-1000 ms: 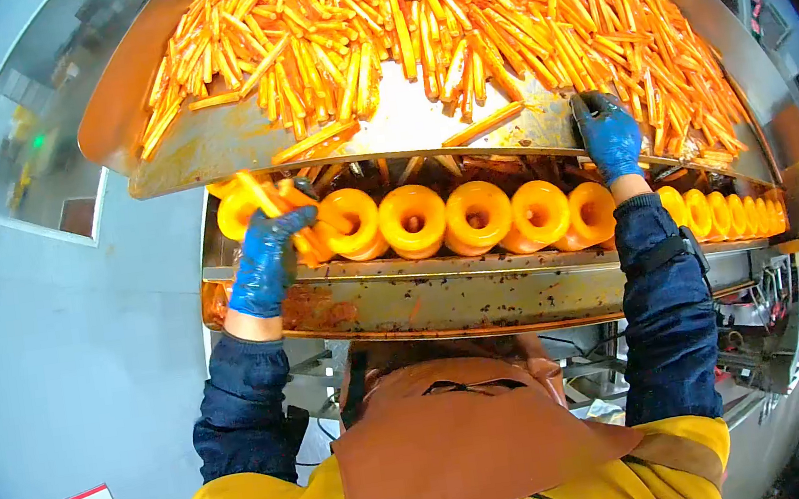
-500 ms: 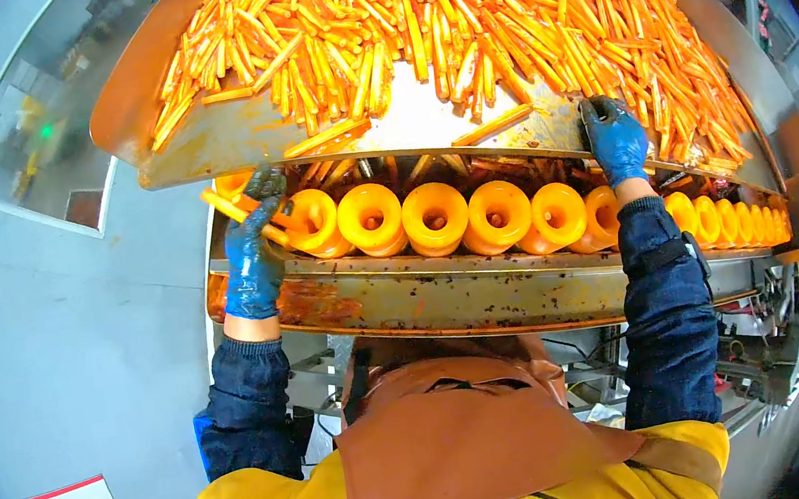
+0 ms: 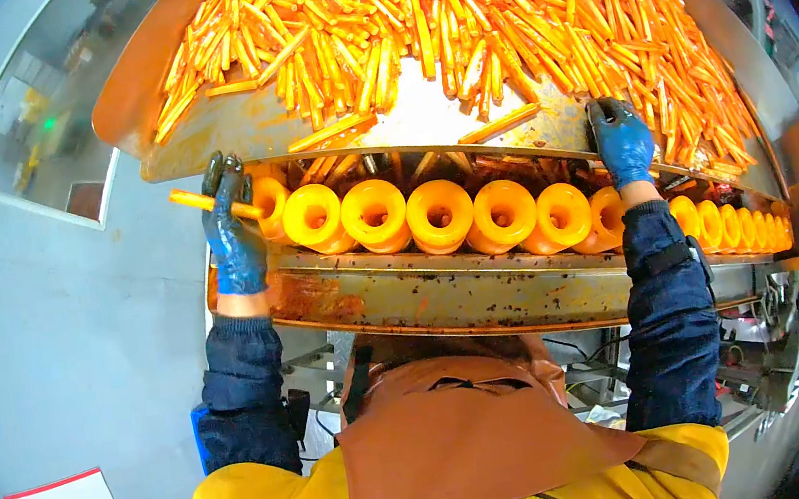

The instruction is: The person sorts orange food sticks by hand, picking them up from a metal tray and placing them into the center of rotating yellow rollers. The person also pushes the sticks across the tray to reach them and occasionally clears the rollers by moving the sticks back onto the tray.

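Observation:
My left hand (image 3: pixel 234 233), in an oily blue glove, is closed around an orange food stick (image 3: pixel 190 200) that pokes out on both sides of the fingers. Just right of it is the left end of a row of orange funnel-mouthed cups (image 3: pixel 376 216). Several cups have a stick end showing inside. At the front edge of the metal tray (image 3: pixel 404 128), my right hand (image 3: pixel 623 143) is curled with its fingers bent, also gloved in blue. What lies under those fingers is hidden. A big heap of oily orange sticks (image 3: pixel 509 8) covers most of the tray.
A stained metal ledge (image 3: pixel 445 289) runs in front of the cups, close to my brown apron (image 3: pixel 475 441). The tray has a raised side wall (image 3: pixel 130 83) at left. Machine frame parts (image 3: pixel 766 353) stand at lower right.
My left hand has shifted left and slightly up, away from the cups, uncovering one at the left end. The stick in it now slopes less. My right hand stays at the tray edge.

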Tool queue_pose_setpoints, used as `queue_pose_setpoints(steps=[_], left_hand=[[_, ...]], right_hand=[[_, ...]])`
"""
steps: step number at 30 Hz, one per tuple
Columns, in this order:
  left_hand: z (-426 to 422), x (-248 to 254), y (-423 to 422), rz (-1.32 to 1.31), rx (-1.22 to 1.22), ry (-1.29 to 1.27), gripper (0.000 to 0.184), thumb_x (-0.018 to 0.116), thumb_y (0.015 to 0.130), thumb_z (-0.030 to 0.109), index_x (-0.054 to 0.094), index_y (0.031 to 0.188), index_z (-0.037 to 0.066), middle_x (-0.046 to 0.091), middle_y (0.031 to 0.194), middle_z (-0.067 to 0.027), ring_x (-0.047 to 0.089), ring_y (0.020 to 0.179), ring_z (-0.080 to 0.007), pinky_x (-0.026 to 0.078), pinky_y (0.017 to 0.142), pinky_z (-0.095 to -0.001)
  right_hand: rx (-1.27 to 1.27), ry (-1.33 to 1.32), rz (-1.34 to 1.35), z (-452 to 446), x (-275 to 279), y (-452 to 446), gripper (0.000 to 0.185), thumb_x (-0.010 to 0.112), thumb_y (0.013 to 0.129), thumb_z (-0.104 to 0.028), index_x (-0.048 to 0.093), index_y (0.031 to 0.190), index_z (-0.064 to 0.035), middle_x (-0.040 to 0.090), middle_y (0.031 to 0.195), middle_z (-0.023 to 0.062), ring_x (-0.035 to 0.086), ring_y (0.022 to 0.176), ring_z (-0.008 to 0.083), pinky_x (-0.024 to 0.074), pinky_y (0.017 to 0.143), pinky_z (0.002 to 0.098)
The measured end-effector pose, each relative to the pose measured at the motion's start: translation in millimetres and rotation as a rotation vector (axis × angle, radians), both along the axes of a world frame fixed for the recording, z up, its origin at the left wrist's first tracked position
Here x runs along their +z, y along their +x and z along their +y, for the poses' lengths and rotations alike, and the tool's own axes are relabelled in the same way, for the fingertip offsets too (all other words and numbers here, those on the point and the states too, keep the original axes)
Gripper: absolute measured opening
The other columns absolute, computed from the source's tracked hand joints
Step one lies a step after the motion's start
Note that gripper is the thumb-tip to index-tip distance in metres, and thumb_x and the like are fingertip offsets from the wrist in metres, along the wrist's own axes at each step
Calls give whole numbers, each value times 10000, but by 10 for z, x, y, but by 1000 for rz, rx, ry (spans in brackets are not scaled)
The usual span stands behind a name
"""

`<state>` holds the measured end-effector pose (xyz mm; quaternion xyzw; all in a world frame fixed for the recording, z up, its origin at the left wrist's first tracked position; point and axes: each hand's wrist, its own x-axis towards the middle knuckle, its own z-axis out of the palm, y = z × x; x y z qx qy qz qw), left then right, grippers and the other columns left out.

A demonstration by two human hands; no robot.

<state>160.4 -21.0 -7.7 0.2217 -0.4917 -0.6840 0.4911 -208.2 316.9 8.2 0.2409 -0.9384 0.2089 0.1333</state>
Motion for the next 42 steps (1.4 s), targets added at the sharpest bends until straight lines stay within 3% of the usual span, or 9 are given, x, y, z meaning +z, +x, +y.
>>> queue_pose_setpoints(steps=[11,13,21,26,29,32,37,41,42], left_hand=[[-134,-106,-41,-444,274,-391,327,649,800,97,566,1101,-3,576,1119,-93,528,1061,-210,398,950,-322],[-48,178,-239,-638,265,-994,295,695,753,109,609,1025,33,611,1078,-104,549,1028,-227,417,933,-339],[-112,658,-1254,-1355,-536,-1231,343,688,708,308,651,972,92,656,917,-161,626,848,-337,500,747,-419],[-251,738,-1128,-1151,-399,-1308,288,687,731,236,626,922,28,653,835,-151,626,724,-242,485,654,-359],[-287,868,-512,-679,-230,-523,180,652,807,113,628,944,-1,611,834,-11,551,728,-95,463,652,-233],[-187,894,72,-610,-10,-468,231,662,812,120,628,1008,3,634,905,-31,587,797,-115,486,725,-264],[-274,376,339,-1052,-236,-563,286,689,799,147,632,1048,18,651,929,-56,589,822,-130,490,749,-276],[-220,435,-277,-809,59,-972,249,678,775,143,653,999,37,667,904,-103,632,811,-190,500,745,-304],[-129,527,-517,-777,-73,-966,236,663,800,157,658,1000,31,662,941,-103,631,837,-175,496,765,-290]], right_hand=[[-36,-6,32,-11,7,5,383,519,854,-421,672,982,-93,637,1025,140,599,961,322,467,844,389],[-31,-15,-18,-16,31,21,388,519,855,-425,671,982,-92,635,1028,141,598,955,324,470,839,388],[-39,42,-14,-2,42,15,396,505,864,-426,665,996,-88,630,1040,142,599,950,325,471,837,392],[-24,35,22,-6,12,-12,397,507,865,-418,669,993,-79,631,1050,147,601,956,321,470,847,387],[-18,21,36,8,-41,-13,390,513,863,-413,674,988,-80,634,1049,146,603,959,317,469,853,381],[-38,7,-21,-32,53,43,386,520,860,-411,675,993,-84,638,1046,133,602,967,308,467,859,376],[-25,7,44,-23,-11,1,385,522,861,-412,673,1003,-87,633,1061,125,598,981,296,461,867,369],[-40,-2,27,2,-39,-17,390,528,858,-420,676,993,-86,638,1050,126,601,975,298,464,868,369],[-42,-2,31,-2,-56,-33,390,528,857,-420,677,990,-86,639,1050,126,602,973,300,465,867,369]])
